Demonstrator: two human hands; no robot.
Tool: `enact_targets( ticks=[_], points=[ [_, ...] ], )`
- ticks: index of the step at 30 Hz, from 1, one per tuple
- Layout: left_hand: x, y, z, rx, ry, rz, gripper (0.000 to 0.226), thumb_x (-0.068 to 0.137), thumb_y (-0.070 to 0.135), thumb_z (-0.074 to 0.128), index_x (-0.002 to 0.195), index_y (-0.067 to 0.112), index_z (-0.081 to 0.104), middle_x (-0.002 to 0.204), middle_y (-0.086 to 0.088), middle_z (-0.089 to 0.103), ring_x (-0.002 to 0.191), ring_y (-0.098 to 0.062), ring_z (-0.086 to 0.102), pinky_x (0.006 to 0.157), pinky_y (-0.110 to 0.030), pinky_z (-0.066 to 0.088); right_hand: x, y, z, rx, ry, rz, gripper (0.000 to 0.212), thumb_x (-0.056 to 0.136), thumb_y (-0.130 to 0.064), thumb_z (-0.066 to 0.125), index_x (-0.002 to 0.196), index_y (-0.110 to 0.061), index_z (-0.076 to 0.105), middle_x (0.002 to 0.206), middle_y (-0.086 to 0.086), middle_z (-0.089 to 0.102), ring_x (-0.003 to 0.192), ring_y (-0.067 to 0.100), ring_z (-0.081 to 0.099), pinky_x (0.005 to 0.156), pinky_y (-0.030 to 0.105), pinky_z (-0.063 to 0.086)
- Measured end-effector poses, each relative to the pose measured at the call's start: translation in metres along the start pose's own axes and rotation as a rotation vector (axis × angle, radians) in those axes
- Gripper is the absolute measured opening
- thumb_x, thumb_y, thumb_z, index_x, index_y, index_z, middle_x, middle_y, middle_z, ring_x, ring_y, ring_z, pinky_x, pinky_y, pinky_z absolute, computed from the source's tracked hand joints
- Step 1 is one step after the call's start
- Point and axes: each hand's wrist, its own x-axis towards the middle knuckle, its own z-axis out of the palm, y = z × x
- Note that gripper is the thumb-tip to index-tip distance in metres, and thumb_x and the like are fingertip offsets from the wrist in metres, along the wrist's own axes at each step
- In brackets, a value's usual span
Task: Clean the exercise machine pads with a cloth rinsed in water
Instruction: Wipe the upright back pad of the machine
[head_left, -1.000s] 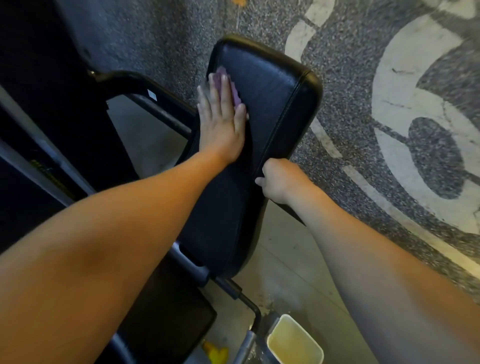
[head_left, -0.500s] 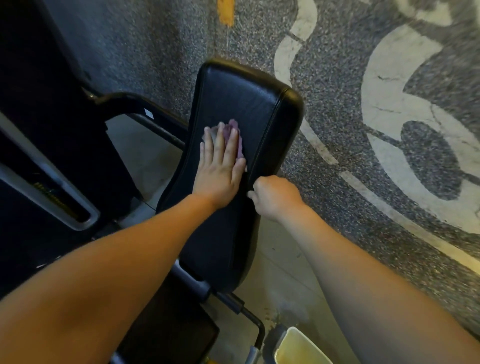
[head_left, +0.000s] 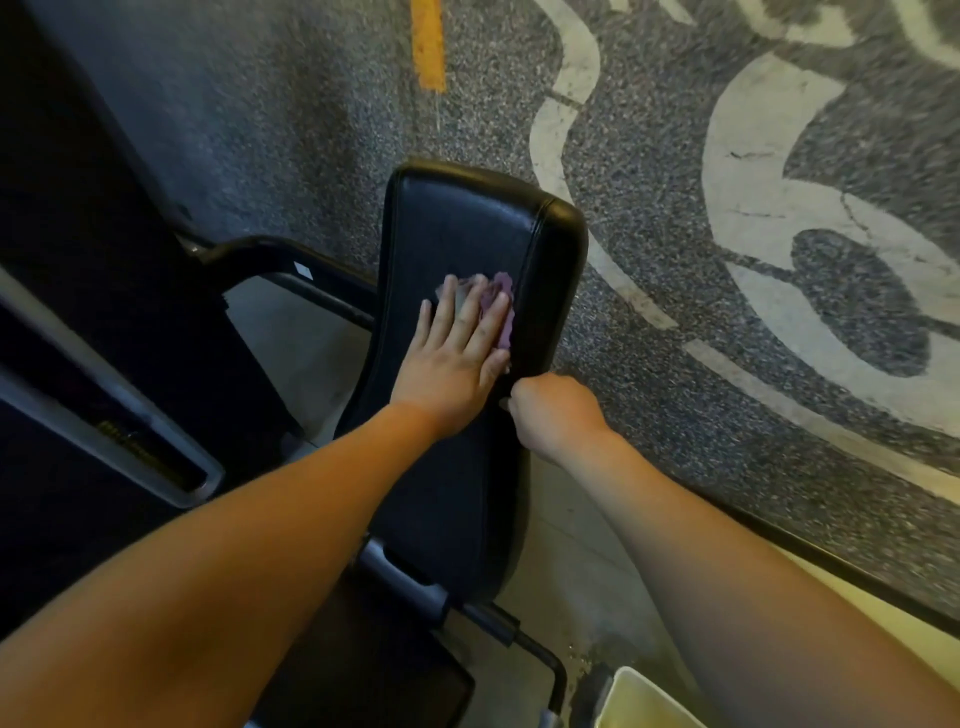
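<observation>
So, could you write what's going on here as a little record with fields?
activity: wiping a gym machine pad by hand
pad: black, cushioned, mounted on a dark metal frame
cloth: purple, pressed against the pad's face
left hand: fingers straight, pressing on the cloth
right hand: curled round the pad's right edge
nearby: pale container at the bottom edge; speckled floor with pale markings

speckled grey floor (head_left: 311, 130), pale painted markings (head_left: 753, 156), orange stripe (head_left: 428, 47)
</observation>
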Motion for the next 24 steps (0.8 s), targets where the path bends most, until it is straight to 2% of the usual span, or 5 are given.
enact_targets(
  ticks=[3,8,14,20,24],
  points=[
    [0.025,-0.002,-0.026,0.055,0.024,0.039,0.062,0.108,0.049,0.012,0.158,0.030,-0.019,0.167,-0.003,-0.020,0.154,-0.034,-0.018,0.125,-0.056,0.001,-0.001,-0.001,0.000,0.012,0.003,0.000,0.031,0.106,-0.032,0.049,0.100,-0.011,0.070,0.096,0.016,0.071,0.092,0.040,0.068,0.074,0.041,0.051],
    [0.070,0.017,-0.062,-0.029,0.109,0.046,0.060,0.109,0.048,0.015,0.161,0.031,-0.008,0.169,-0.001,-0.014,0.154,-0.032,-0.017,0.125,-0.053,-0.004,0.002,-0.002,-0.004,-0.009,-0.032,0.004,0.035,0.108,-0.036,0.046,0.094,-0.010,0.066,0.094,0.016,0.071,0.092,0.040,0.068,0.067,0.037,0.044],
    [0.033,0.008,-0.010,-0.082,0.146,-0.023,0.062,0.109,0.045,0.019,0.161,0.023,-0.006,0.170,-0.008,-0.006,0.156,-0.033,-0.009,0.125,-0.056,0.005,-0.003,-0.001,0.015,-0.001,0.056,0.034,0.035,0.108,-0.036,0.044,0.104,-0.007,0.063,0.101,0.020,0.071,0.096,0.043,0.067,0.072,0.043,0.049],
    [-0.035,-0.023,0.045,-0.169,0.077,-0.166,0.061,0.109,0.045,0.013,0.159,0.017,-0.009,0.167,-0.007,-0.010,0.156,-0.032,-0.003,0.126,-0.054,0.011,-0.001,-0.005,0.028,0.010,0.081,0.066,0.032,0.109,-0.033,0.043,0.104,-0.005,0.059,0.101,0.021,0.067,0.091,0.043,0.067,0.064,0.039,0.040],
    [-0.051,-0.012,0.044,-0.190,0.026,-0.247,0.061,0.108,0.036,0.017,0.157,0.003,0.001,0.167,-0.021,0.007,0.155,-0.037,0.009,0.125,-0.048,0.019,-0.004,-0.009,0.026,0.088,0.036,0.120,0.030,0.110,-0.030,0.042,0.105,-0.004,0.056,0.102,0.022,0.063,0.092,0.043,0.064,0.065,0.039,0.039]
  ],
)
